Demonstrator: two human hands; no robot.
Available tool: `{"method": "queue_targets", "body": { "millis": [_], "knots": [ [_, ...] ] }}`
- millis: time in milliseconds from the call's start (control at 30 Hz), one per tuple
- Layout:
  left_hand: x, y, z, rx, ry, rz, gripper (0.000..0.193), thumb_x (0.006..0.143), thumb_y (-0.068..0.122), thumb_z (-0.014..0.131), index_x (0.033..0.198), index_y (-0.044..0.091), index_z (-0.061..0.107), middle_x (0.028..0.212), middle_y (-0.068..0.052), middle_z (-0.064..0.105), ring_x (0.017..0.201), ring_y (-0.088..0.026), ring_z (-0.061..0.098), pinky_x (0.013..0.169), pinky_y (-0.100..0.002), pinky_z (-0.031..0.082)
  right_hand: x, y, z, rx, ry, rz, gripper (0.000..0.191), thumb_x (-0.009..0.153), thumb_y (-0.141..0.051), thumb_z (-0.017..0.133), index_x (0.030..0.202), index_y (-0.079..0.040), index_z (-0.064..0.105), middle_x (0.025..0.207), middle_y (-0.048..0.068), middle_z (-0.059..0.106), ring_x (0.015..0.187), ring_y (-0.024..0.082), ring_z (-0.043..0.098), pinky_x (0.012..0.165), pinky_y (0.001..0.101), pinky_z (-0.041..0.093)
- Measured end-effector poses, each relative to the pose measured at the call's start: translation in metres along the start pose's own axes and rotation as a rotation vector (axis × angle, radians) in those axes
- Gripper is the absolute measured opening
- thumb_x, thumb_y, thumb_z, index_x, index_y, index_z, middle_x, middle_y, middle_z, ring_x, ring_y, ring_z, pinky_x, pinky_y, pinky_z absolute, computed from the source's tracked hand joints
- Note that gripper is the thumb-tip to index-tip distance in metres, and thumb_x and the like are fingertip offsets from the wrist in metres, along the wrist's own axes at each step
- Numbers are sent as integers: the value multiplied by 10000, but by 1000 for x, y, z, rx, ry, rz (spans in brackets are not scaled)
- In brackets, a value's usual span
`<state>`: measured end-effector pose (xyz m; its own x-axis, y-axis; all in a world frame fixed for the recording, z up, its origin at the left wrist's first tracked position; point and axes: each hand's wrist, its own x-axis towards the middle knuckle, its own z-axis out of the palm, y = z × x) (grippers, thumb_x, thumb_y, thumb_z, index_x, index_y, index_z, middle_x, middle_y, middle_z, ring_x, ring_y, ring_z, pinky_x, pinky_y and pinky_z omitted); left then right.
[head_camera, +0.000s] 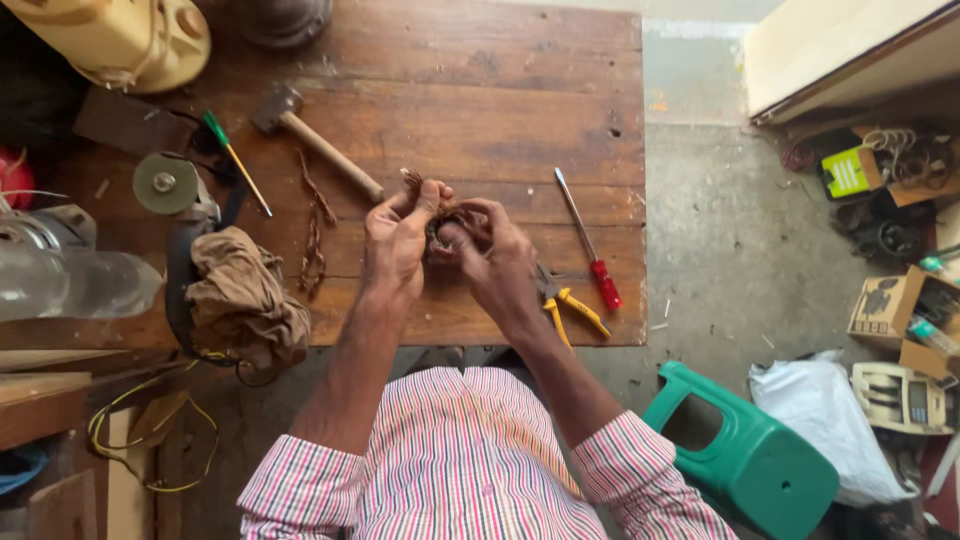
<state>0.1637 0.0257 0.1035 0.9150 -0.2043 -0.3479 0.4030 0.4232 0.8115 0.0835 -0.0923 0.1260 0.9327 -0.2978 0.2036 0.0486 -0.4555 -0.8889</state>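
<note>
a brown open cardboard box (880, 305) sits on the floor at right; above it lies a lime-green rectangular label (848, 172).

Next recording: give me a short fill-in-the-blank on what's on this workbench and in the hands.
1. Both hands, left hand and right hand, hold a tangled bundle of ____ wire.
2. The long screwdriver has a ____ handle.
3. The wooden-handled hammer lies on the brown wooden ____.
4. The pliers have ____ handles.

Missing words: copper; red; table; yellow
</note>
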Motion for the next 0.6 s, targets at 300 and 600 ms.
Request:
{"method": "queue_targets", "body": {
  "millis": [300, 600],
  "knots": [
    [-3, 8, -5, -187, -233, -25, 156, 979, 207, 709, 969, 51, 710, 929, -74, 753, 869, -168, 716, 812, -309, 609, 1, 13, -6, 571, -209, 461, 264, 1018, -296, 654, 1111, -65, 745, 919, 45, 741, 814, 152, 697, 737, 332, 533],
    [-7, -5, 13, -92, 106, 35, 148, 952, 156, 714, 944, 12, 749, 881, -64, 763, 818, -159, 704, 770, -295, 593, -4, -5, 1, -229, 77, -78, 318, 1027, -327, 633, 1101, -34, 732, 860, 35, 721, 767, 132, 663, 701, 305, 523]
  ]
}}
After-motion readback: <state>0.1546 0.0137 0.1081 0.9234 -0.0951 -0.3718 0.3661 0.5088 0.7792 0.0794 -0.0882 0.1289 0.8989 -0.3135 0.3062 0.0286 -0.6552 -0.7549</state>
